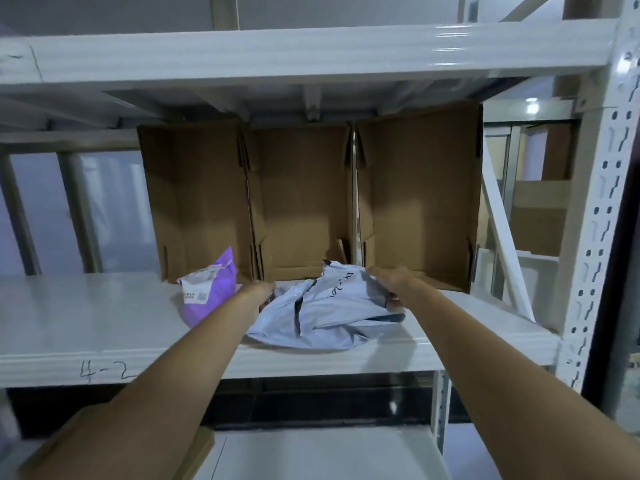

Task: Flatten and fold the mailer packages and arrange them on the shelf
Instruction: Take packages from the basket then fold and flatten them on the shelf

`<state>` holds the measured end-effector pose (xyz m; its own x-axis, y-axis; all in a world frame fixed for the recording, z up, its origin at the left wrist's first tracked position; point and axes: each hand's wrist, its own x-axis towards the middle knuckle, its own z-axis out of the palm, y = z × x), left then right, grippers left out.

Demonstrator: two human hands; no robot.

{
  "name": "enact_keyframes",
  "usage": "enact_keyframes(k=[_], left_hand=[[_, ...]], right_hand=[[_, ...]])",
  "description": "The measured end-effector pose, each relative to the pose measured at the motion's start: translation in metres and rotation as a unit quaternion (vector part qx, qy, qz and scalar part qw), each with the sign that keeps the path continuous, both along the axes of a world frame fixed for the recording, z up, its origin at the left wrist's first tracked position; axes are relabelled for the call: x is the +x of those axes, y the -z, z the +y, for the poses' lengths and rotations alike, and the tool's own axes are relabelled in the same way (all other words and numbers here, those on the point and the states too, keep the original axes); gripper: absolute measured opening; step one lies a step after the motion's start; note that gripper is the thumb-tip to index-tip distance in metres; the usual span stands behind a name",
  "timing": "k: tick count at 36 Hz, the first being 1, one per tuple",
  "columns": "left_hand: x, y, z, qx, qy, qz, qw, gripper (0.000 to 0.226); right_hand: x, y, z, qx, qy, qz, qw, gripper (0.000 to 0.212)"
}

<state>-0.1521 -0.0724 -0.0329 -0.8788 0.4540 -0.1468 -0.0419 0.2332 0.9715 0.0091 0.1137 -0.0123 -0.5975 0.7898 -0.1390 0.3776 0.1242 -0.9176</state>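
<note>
Two hands: your left hand (261, 292) and right hand (388, 280) both reached onto the shelf (86, 317) and met the grey mailer (322, 313) from opposite sides.
Left hand: it lay at the mailer's left edge, touching it; you hid the fingers behind the wrist, so how far they curled I cannot tell.
Right hand: your fingers were bent over the mailer's upper right corner, with the thumb under its right edge, gripping the plastic.
Grey mailer: crumpled, not yet flat, it lay between your hands near the shelf's front lip.
Purple mailer (207, 289): it stood tilted just left of your left forearm, apart from the grey one.
Cardboard boxes (304, 199): three open ones stood side by side at the back, right behind both mailers.
Writing: "4-2" was marked on the shelf's front edge; dark handwriting on the grey mailer was unreadable; the purple mailer's white label was too small to read.
</note>
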Motion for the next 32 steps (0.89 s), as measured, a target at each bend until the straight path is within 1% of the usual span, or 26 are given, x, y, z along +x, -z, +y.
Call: enact_keyframes(k=[3, 4, 6, 7, 10, 14, 18, 19, 22, 25, 26, 28, 30, 32], left_hand=[[0.000, -0.001, -0.001, 0.023, 0.013, -0.030, 0.999, 0.035], [-0.001, -0.002, 0.000, 0.025, 0.025, -0.033, 0.999, 0.036], [-0.004, -0.003, -0.001, 0.018, 0.034, -0.021, 0.999, 0.036], [-0.006, -0.002, -0.001, 0.011, 0.033, -0.016, 0.999, 0.036], [-0.006, -0.001, -0.002, -0.004, 0.040, -0.025, 0.999, 0.033], [0.003, -0.003, -0.002, 0.034, 0.043, -0.041, 0.998, 0.021], [-0.001, -0.004, -0.002, 0.080, 0.032, -0.062, 0.994, 0.003], [-0.003, -0.003, -0.001, 0.094, 0.026, -0.066, 0.993, 0.003], [-0.009, 0.002, 0.003, 0.107, 0.018, -0.067, 0.992, 0.013], [-0.010, 0.006, 0.005, 0.113, 0.005, -0.075, 0.991, 0.013], [-0.009, 0.005, 0.005, 0.120, -0.001, -0.077, 0.990, 0.017], [-0.006, 0.005, 0.006, 0.145, -0.018, -0.071, 0.987, 0.026], [-0.003, 0.004, 0.008, 0.158, -0.028, -0.055, 0.986, 0.029], [-0.006, 0.004, 0.009, 0.143, -0.050, -0.016, 0.988, 0.024]], right_hand=[[-0.005, 0.002, 0.007, -0.028, 0.012, 0.014, 0.999, 0.061], [-0.007, 0.004, 0.012, -0.041, 0.016, 0.025, 0.999, 0.061], [-0.008, 0.006, 0.013, -0.058, 0.015, 0.028, 0.998, 0.052], [-0.007, 0.009, 0.013, -0.065, 0.018, 0.018, 0.998, 0.052], [-0.006, 0.011, 0.013, -0.042, 0.027, 0.012, 0.999, 0.046], [-0.006, 0.012, 0.016, -0.041, 0.016, 0.013, 0.999, 0.044], [-0.009, 0.014, 0.021, -0.024, 0.016, 0.035, 0.999, 0.034], [-0.009, 0.015, 0.023, -0.021, 0.015, 0.040, 0.999, 0.032], [-0.010, 0.017, 0.024, -0.002, 0.011, 0.039, 0.999, 0.030], [-0.011, 0.020, 0.029, 0.021, 0.010, 0.051, 0.998, 0.025], [-0.011, 0.022, 0.031, 0.022, 0.013, 0.061, 0.998, 0.022], [-0.011, 0.027, 0.034, 0.021, 0.018, 0.085, 0.996, 0.025], [-0.012, 0.031, 0.037, 0.021, 0.028, 0.115, 0.993, 0.029], [-0.014, 0.033, 0.038, 0.018, 0.040, 0.150, 0.988, 0.030]])
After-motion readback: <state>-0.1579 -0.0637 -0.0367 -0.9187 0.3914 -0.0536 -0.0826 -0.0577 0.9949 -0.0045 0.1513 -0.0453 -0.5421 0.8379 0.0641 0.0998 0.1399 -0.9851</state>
